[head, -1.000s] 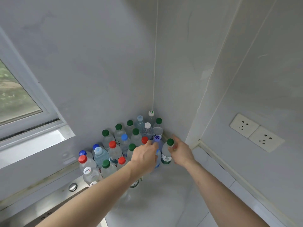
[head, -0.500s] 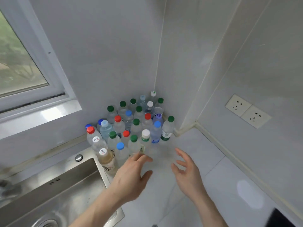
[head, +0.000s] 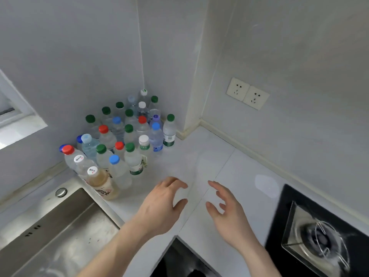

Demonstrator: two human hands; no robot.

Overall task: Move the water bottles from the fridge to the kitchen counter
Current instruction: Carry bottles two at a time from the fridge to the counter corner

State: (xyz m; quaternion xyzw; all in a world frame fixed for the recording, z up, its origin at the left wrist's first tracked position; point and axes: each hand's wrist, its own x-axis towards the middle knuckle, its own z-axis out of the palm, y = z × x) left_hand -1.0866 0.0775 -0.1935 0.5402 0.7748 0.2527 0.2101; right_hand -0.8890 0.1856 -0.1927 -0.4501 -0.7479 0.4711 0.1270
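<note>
Clear plastic water bottles with coloured caps point(head: 127, 140) are standing packed into the corner of the pale tiled desk point(head: 199, 160), likely for space; the left hand point(head: 161, 204) and right hand point(head: 227, 212) are hovering nearby, fingers spread, holding nothing.

A crowd of clear plastic water bottles point(head: 127, 140) stands upright, packed close together in the wall corner of the white kitchen counter point(head: 199, 162), at about ten o'clock from the picture's middle. Their caps are green, red, blue, pale blue and white. At the cluster's seven o'clock edge, one bottle point(head: 103, 185) holds a beige drink.
</note>
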